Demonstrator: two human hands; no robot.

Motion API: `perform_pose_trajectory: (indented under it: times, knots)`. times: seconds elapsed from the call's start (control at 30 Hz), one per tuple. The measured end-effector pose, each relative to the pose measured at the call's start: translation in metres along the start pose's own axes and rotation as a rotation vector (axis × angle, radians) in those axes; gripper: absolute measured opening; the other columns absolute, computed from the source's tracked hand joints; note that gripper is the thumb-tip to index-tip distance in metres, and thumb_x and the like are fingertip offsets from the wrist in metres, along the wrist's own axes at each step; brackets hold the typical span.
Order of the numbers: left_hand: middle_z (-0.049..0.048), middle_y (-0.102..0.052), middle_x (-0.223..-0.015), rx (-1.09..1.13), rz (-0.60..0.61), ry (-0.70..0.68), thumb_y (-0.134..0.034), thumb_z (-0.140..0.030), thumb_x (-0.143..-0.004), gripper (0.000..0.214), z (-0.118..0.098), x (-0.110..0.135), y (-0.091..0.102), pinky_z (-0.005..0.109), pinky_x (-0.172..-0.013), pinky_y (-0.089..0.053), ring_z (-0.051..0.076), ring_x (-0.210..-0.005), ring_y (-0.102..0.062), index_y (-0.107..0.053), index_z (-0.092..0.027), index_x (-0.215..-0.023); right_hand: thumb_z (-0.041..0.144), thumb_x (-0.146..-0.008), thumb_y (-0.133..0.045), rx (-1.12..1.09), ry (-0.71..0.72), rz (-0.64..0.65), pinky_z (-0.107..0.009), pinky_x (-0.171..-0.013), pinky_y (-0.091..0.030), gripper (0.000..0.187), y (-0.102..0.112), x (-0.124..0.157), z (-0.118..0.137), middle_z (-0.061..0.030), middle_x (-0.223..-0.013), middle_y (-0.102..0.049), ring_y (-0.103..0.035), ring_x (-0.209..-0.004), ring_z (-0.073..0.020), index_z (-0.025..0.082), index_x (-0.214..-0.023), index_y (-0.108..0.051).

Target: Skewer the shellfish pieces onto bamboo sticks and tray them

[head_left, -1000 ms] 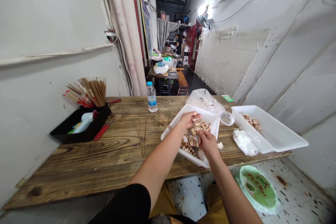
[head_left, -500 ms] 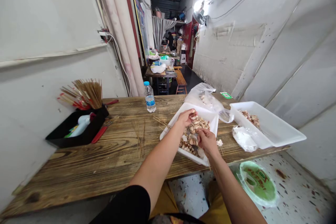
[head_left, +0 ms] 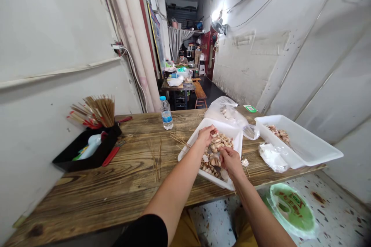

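Both my hands work over a white tray (head_left: pixel 235 137) of small pale food pieces (head_left: pixel 218 145) on a wooden table (head_left: pixel 121 173). My left hand (head_left: pixel 206 134) is closed in a pinch on a piece at the tray's far side. My right hand (head_left: pixel 230 159) is closed near the tray's front on a thin bamboo skewer, which runs down past my wrist. Loose skewers (head_left: pixel 156 153) lie on the table to the left of the tray.
A second white tray (head_left: pixel 307 142) with a few skewered pieces sits at the right, with plastic bags (head_left: pixel 228 112) beside it. A water bottle (head_left: pixel 166 112), a black bin (head_left: pixel 87 147) holding a bundle of sticks, and a green-lined bucket (head_left: pixel 291 210) on the floor are nearby. A person sits far down the corridor.
My hands stay over the tray with small finger movements. The view has shifted slightly, so everything sits a little lower in the picture.
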State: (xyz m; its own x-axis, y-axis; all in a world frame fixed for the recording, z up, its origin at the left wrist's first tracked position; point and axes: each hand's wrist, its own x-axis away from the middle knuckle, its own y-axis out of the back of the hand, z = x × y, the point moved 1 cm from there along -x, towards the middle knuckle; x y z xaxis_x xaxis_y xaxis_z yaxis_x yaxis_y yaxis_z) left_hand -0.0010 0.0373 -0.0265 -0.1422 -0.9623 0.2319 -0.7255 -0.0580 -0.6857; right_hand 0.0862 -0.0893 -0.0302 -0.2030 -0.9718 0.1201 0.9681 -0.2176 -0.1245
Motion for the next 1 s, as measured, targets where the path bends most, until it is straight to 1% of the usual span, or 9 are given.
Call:
perform_pose_trajectory:
  times: [0.1,0.17,0.27,0.4,0.53,0.67,0.73,0.83,1.0]
  knots:
    - [0.0026,-0.061,-0.059,0.042,-0.046,-0.056,-0.074,-0.005,-0.070,0.019,0.0006,-0.0021,0.0018,0.026,-0.068,-0.049,0.012,-0.058,-0.060,-0.057,-0.012,-0.067,0.048,-0.062,-0.063,-0.003,-0.009,-0.001,-0.022,-0.032,-0.014,0.031,0.0000,0.0003,0.0006,0.0102,-0.035,-0.042,-0.024,-0.028,-0.0061,0.020,-0.074,-0.057]
    - [0.0031,-0.063,-0.060,0.026,-0.051,-0.060,-0.074,-0.003,-0.069,0.017,0.0015,-0.0032,0.0031,0.025,-0.068,-0.050,0.012,-0.059,-0.061,-0.060,-0.011,-0.069,0.048,-0.061,-0.062,0.010,-0.014,-0.002,-0.021,-0.031,-0.014,0.032,0.0005,0.0003,0.0003,0.0102,-0.035,-0.042,-0.024,-0.027,-0.0061,0.020,-0.074,-0.057]
    - [0.0038,-0.064,-0.062,-0.030,-0.037,-0.056,-0.076,-0.005,-0.067,0.014,0.0032,-0.0034,0.0045,0.024,-0.068,-0.050,0.011,-0.060,-0.061,-0.063,-0.010,-0.071,0.047,-0.062,-0.062,0.021,-0.017,0.004,-0.021,-0.031,-0.015,0.031,0.0014,-0.0002,-0.0009,0.0102,-0.035,-0.042,-0.025,-0.027,-0.0066,0.020,-0.075,-0.058]
    - [0.0053,-0.066,-0.065,-0.068,0.031,-0.050,-0.077,-0.010,-0.068,0.013,0.0043,-0.0013,0.0031,0.024,-0.065,-0.049,0.013,-0.062,-0.063,-0.065,-0.010,-0.074,0.047,-0.064,-0.061,0.037,-0.010,0.001,-0.022,-0.031,-0.016,0.029,0.0019,-0.0010,-0.0022,0.0100,-0.035,-0.041,-0.026,-0.027,-0.0074,0.020,-0.075,-0.058]
    - [0.0065,-0.067,-0.068,-0.072,0.055,-0.034,-0.075,-0.008,-0.067,0.016,0.0030,0.0000,0.0023,0.025,-0.066,-0.049,0.013,-0.063,-0.064,-0.066,-0.010,-0.080,0.047,-0.064,-0.061,0.010,-0.023,-0.010,-0.022,-0.031,-0.017,0.030,0.0013,-0.0017,-0.0023,0.0103,-0.036,-0.040,-0.027,-0.027,-0.0079,0.021,-0.076,-0.058]
    - [0.0058,-0.066,-0.065,-0.079,0.051,-0.060,-0.073,-0.008,-0.068,0.010,0.0010,-0.0021,0.0045,0.026,-0.069,-0.048,0.012,-0.061,-0.060,-0.064,-0.010,-0.073,0.046,-0.063,-0.062,-0.008,-0.029,-0.005,-0.022,-0.031,-0.016,0.029,0.0013,-0.0024,-0.0030,0.0103,-0.036,-0.040,-0.026,-0.027,-0.0076,0.021,-0.076,-0.057]
    - [0.0055,-0.065,-0.064,-0.081,0.064,-0.047,-0.072,-0.009,-0.070,0.008,0.0004,-0.0032,0.0055,0.025,-0.068,-0.048,0.012,-0.061,-0.060,-0.064,-0.010,-0.069,0.046,-0.062,-0.062,-0.015,-0.028,-0.002,-0.022,-0.031,-0.016,0.028,0.0016,-0.0025,-0.0034,0.0102,-0.035,-0.040,-0.026,-0.027,-0.0075,0.021,-0.075,-0.057]
    - [0.0052,-0.065,-0.065,-0.049,0.079,-0.017,-0.072,-0.009,-0.071,0.008,-0.0003,-0.0038,0.0059,0.024,-0.068,-0.048,0.012,-0.061,-0.060,-0.064,-0.010,-0.071,0.046,-0.062,-0.063,-0.021,-0.024,-0.001,-0.022,-0.031,-0.015,0.028,0.0013,-0.0022,-0.0026,0.0101,-0.036,-0.040,-0.026,-0.027,-0.0072,0.021,-0.075,-0.057]
    - [0.0045,-0.065,-0.067,-0.015,0.041,0.014,-0.074,-0.010,-0.072,0.011,-0.0008,-0.0026,0.0045,0.023,-0.067,-0.048,0.011,-0.061,-0.060,-0.064,-0.011,-0.076,0.049,-0.063,-0.063,-0.016,-0.023,-0.002,-0.022,-0.030,-0.017,0.031,0.0005,-0.0008,-0.0002,0.0097,-0.035,-0.041,-0.026,-0.027,-0.0072,0.021,-0.074,-0.058]
